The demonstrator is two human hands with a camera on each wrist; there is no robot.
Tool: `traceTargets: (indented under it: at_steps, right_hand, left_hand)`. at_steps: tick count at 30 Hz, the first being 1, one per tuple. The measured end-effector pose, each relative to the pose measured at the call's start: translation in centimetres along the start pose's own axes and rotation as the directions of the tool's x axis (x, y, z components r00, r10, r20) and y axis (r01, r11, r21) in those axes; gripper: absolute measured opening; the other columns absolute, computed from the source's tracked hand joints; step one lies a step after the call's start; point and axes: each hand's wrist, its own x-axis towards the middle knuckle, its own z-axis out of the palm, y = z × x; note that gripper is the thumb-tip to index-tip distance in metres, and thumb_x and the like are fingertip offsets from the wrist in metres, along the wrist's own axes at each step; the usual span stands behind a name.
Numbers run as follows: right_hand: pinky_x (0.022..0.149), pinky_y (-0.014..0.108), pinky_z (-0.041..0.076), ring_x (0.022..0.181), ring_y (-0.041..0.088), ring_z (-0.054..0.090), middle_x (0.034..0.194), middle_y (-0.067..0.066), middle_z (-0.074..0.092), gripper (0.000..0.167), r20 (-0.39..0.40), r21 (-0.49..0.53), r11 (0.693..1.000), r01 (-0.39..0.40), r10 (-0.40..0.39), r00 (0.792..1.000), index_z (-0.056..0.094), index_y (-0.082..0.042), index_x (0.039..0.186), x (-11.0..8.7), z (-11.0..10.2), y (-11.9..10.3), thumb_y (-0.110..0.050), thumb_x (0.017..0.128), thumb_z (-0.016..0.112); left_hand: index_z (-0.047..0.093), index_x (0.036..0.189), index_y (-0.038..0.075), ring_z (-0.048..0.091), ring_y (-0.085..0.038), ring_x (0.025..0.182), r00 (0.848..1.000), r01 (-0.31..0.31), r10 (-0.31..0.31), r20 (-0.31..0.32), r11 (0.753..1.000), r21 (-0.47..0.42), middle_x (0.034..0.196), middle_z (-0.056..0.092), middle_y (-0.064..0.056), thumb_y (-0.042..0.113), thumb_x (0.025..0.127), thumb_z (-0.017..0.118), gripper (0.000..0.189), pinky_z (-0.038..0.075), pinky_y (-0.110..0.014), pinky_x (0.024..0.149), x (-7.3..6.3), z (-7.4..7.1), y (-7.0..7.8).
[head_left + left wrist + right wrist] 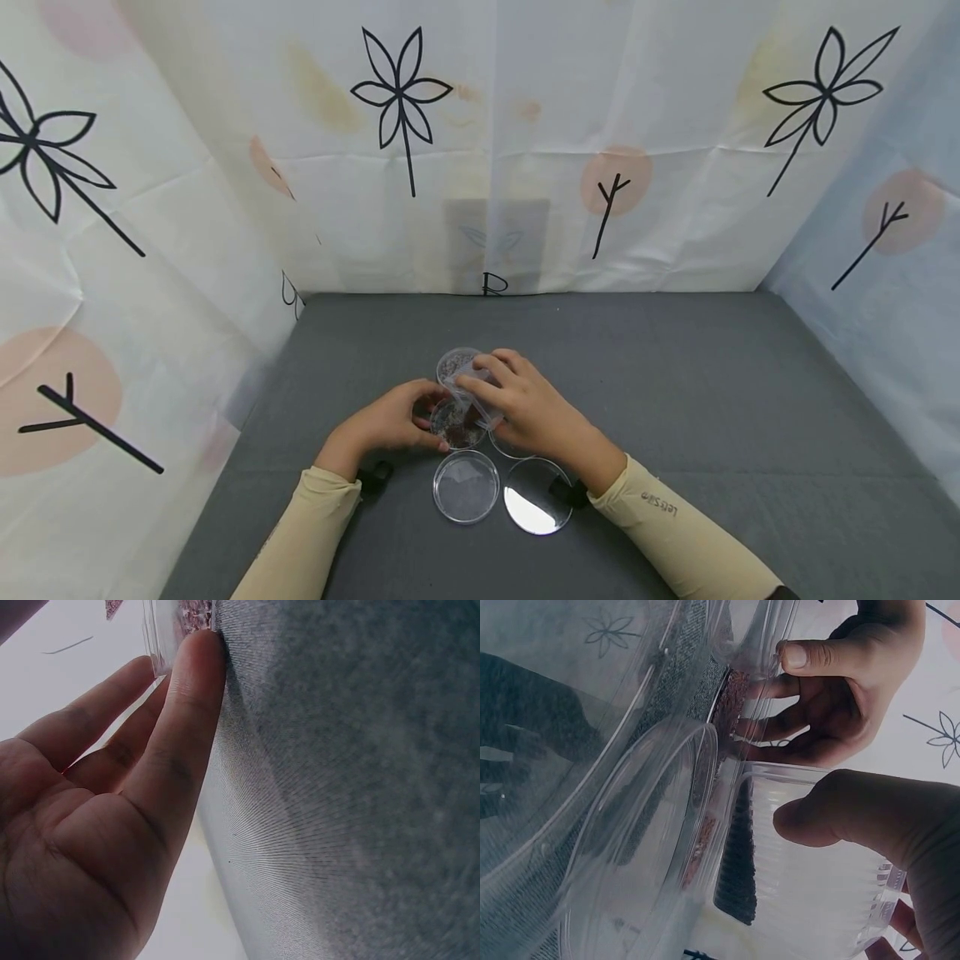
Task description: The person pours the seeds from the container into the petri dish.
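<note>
My left hand (386, 423) grips the side of a clear petri dish (448, 429) that holds reddish-brown grains, thumb at the near side and fingers at the far side. In the left wrist view its thumb (191, 697) presses the dish wall close to the table. My right hand (540, 412) holds a clear ribbed plastic container (802, 870) tilted over this dish. Dark grains (739, 862) lie along the container's lower side in the right wrist view. Another petri dish (450, 363) with grains stands just beyond, partly hidden by the container and the right hand.
Two clear round dishes (466, 487) (534, 504) lie nearer me, the right one reflecting bright light. Another clear dish (510, 450) is partly covered by the right hand. Grey cloth (675, 375) covers the table, with patterned white curtains (525, 125) around it.
</note>
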Motion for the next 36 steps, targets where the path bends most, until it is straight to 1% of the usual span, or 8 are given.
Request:
traceTargets:
  at_steps: [9,21,24,27,29,30,33,36]
  right_hand:
    - [0.106,0.052,0.055,0.131,0.036,0.053,0.144,0.011,0.056,0.086,-0.001,0.016,1.000,0.005,-0.005,1.000,0.061,-0.022,0.148,0.1,-0.1,0.1,-0.007,0.070,0.095]
    - [0.104,0.052,0.056,0.131,0.036,0.053,0.144,0.012,0.056,0.087,-0.004,0.033,0.999,-0.003,0.003,1.000,0.059,-0.021,0.149,-0.1,0.0,0.4,-0.009,0.071,0.096]
    - [0.104,0.052,0.056,0.130,0.036,0.055,0.143,0.012,0.057,0.089,0.006,0.037,0.999,-0.036,0.036,0.999,0.058,-0.019,0.148,-0.1,-0.2,0.7,-0.015,0.069,0.098]
    - [0.104,0.051,0.057,0.129,0.034,0.058,0.141,0.011,0.061,0.089,0.040,0.096,0.985,-0.146,0.143,0.989,0.057,-0.014,0.147,-0.1,-0.8,1.5,-0.021,0.068,0.099]
    - [0.102,0.051,0.059,0.127,0.032,0.061,0.140,0.010,0.062,0.090,0.079,0.181,0.947,-0.264,0.253,0.964,0.056,-0.012,0.147,-0.3,-1.6,2.3,-0.024,0.068,0.098]
    - [0.101,0.051,0.059,0.126,0.032,0.061,0.140,0.011,0.063,0.090,0.100,0.238,0.915,-0.326,0.310,0.945,0.055,-0.010,0.147,-0.4,-2.0,2.8,-0.025,0.069,0.098]
    - [0.099,0.054,0.060,0.125,0.035,0.061,0.141,0.017,0.061,0.091,0.164,0.421,0.777,-0.469,0.443,0.881,0.051,-0.006,0.149,-1.0,-3.4,4.7,-0.024,0.073,0.097]
    - [0.102,0.057,0.060,0.130,0.041,0.059,0.145,0.022,0.055,0.092,0.214,0.560,0.626,-0.543,0.523,0.825,0.045,-0.003,0.152,-2.1,-4.5,7.1,-0.019,0.077,0.096]
  left_hand:
    - [0.058,0.148,0.007,0.061,-0.030,0.124,1.000,0.000,0.000,-0.001,1.000,0.002,0.142,0.059,-0.014,0.019,0.079,0.097,0.080,0.065,-0.038,0.096,0.0,0.0,-0.1]
    - [0.058,0.147,0.006,0.061,-0.031,0.124,1.000,-0.011,0.011,0.006,1.000,0.001,0.143,0.059,-0.015,0.018,0.080,0.097,0.079,0.065,-0.038,0.096,0.0,0.0,-0.1]
    - [0.059,0.147,0.006,0.061,-0.032,0.125,1.000,-0.015,0.015,0.009,1.000,-0.011,0.143,0.059,-0.016,0.018,0.079,0.097,0.079,0.064,-0.037,0.096,-0.1,0.0,-0.1]
    - [0.059,0.147,0.005,0.061,-0.032,0.124,1.000,-0.020,0.020,0.007,1.000,-0.020,0.143,0.059,-0.017,0.016,0.079,0.097,0.078,0.064,-0.037,0.096,-0.1,0.0,-0.1]
    - [0.059,0.146,0.005,0.061,-0.032,0.124,1.000,-0.021,0.021,0.004,1.000,-0.021,0.142,0.059,-0.017,0.015,0.079,0.096,0.077,0.064,-0.036,0.096,-0.2,0.0,-0.1]
    - [0.060,0.146,0.005,0.061,-0.033,0.124,1.000,-0.022,0.023,0.003,1.000,-0.021,0.142,0.059,-0.017,0.014,0.079,0.096,0.077,0.064,-0.036,0.096,-0.1,0.0,-0.1]
    - [0.060,0.146,0.004,0.061,-0.033,0.123,1.000,-0.029,0.029,0.003,0.999,-0.017,0.141,0.059,-0.017,0.013,0.079,0.096,0.077,0.065,-0.035,0.094,-0.1,0.1,-0.2]
    - [0.060,0.146,0.004,0.061,-0.033,0.124,0.999,-0.033,0.033,0.003,0.999,-0.017,0.142,0.059,-0.018,0.012,0.078,0.097,0.078,0.065,-0.035,0.094,-0.1,0.0,-0.1]
